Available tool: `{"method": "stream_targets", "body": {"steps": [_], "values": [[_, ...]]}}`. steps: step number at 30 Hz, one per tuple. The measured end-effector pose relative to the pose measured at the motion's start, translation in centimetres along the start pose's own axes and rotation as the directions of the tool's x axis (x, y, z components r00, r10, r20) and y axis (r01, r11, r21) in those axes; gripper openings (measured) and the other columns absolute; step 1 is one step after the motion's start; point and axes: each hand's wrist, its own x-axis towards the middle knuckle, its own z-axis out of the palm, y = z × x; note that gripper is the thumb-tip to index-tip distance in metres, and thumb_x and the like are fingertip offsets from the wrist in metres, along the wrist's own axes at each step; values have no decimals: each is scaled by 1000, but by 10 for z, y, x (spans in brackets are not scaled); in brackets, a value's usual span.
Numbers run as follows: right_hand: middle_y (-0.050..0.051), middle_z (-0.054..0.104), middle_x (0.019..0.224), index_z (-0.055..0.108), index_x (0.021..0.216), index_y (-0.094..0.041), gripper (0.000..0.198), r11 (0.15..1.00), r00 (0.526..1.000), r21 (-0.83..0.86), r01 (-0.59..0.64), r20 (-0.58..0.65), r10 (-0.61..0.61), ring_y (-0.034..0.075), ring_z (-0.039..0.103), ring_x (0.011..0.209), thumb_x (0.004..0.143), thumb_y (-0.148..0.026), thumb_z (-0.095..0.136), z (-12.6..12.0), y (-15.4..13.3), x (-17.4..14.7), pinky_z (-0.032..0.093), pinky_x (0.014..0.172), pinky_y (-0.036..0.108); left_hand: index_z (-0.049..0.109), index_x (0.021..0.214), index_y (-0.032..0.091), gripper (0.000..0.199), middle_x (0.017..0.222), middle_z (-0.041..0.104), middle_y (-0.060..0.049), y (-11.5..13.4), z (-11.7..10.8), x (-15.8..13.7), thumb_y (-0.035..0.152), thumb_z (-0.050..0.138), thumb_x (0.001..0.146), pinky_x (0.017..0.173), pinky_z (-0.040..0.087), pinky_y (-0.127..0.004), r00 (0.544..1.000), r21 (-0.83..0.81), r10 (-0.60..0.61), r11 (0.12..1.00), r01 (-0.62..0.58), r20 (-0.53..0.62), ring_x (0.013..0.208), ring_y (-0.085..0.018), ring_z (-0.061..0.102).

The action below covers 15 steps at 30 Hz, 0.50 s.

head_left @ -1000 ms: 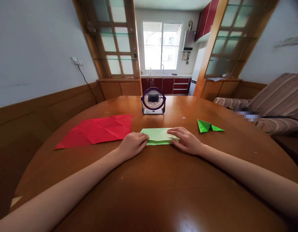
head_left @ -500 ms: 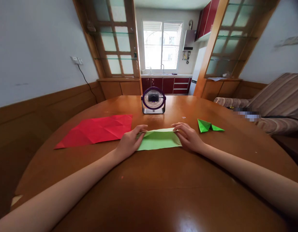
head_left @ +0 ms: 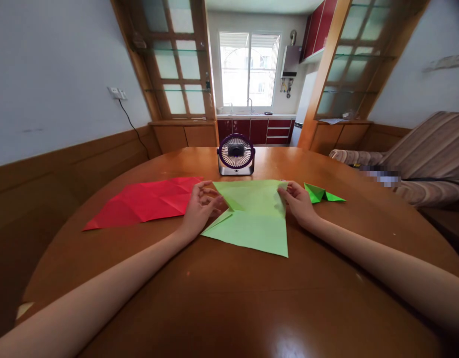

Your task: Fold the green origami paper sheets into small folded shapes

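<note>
A light green sheet of paper (head_left: pixel 254 219) lies spread in front of me, creased across the middle, with its left edge folded inward. My right hand (head_left: pixel 298 201) pinches the sheet near its upper right corner. Just off the folded left edge is my left hand (head_left: pixel 200 206), its fingers curled but apart, with nothing visible between them. Under and beyond the left hand lies a creased red sheet of paper (head_left: pixel 140 201). A folded bright green paper piece (head_left: pixel 319 193) rests to the right of my right hand.
A small purple desk fan (head_left: pixel 236 153) stands behind the green sheet on the brown wooden table (head_left: pixel 229 308). A striped sofa (head_left: pixel 430 149) is at the right, beyond the table's rounded edge. A black cord (head_left: pixel 134 127) hangs down the left wall.
The light green paper has gone from a narrow folded strip to an opened, wider sheet. My left hand has come off it, while my right hand has shifted slightly right with its edge.
</note>
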Motion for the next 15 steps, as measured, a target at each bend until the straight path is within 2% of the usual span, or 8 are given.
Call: {"method": "stream_targets", "body": {"steps": [2, 3, 6, 8, 11, 15], "values": [[3, 68, 83, 53, 95, -23, 32, 997, 997, 0, -72, 14, 72, 19, 65, 72, 79, -49, 64, -1, 4, 1, 53, 60, 31, 46, 102, 22, 37, 86, 54, 2, 0, 2, -1, 35, 70, 77, 53, 55, -25, 999, 38, 31, 999, -30, -24, 63, -10, 58], [3, 68, 81, 52, 97, -23, 34, 995, 995, -3, -101, 14, 101, 19, 65, 69, 78, -49, 64, -1, 6, 1, 52, 58, 31, 48, 94, 21, 31, 80, 54, 3, 1, 3, -3, 34, 70, 77, 53, 55, -24, 998, 90, 55, 994, -55, 8, 62, -10, 57], [0, 65, 72, 50, 105, -22, 41, 987, 992, -95, -128, 3, 129, 18, 62, 60, 76, -47, 64, -4, 10, 2, 48, 53, 30, 57, 81, 18, 17, 78, 60, -1, 4, 5, -7, 32, 66, 81, 68, 56, -28, 967, 260, 151, 944, -203, 204, 73, -13, 62], [-2, 62, 68, 50, 110, -21, 42, 968, 994, -227, -106, -5, 108, 17, 59, 57, 77, -45, 61, -6, 12, 4, 46, 53, 30, 63, 83, 17, 13, 86, 64, -5, 8, 4, -9, 29, 62, 85, 78, 55, -31, 926, 318, 214, 895, -313, 310, 84, -16, 63], [-1, 58, 72, 50, 117, -20, 45, 916, 999, -400, -33, -19, 28, 17, 56, 61, 79, -41, 61, -10, 16, 5, 48, 59, 32, 68, 87, 17, 15, 90, 65, -7, 11, 1, -11, 29, 58, 88, 78, 54, -31, 875, 348, 228, 851, -392, 427, 85, -17, 63], [9, 58, 101, 47, 121, -19, 52, 856, 992, -507, 97, -20, -125, 22, 58, 80, 76, -35, 66, -12, 18, 5, 51, 70, 39, 71, 94, 19, 19, 94, 66, -8, 10, -5, -13, 31, 57, 89, 73, 53, -29, 801, 374, 194, 806, -459, 566, 85, -17, 63]]}}
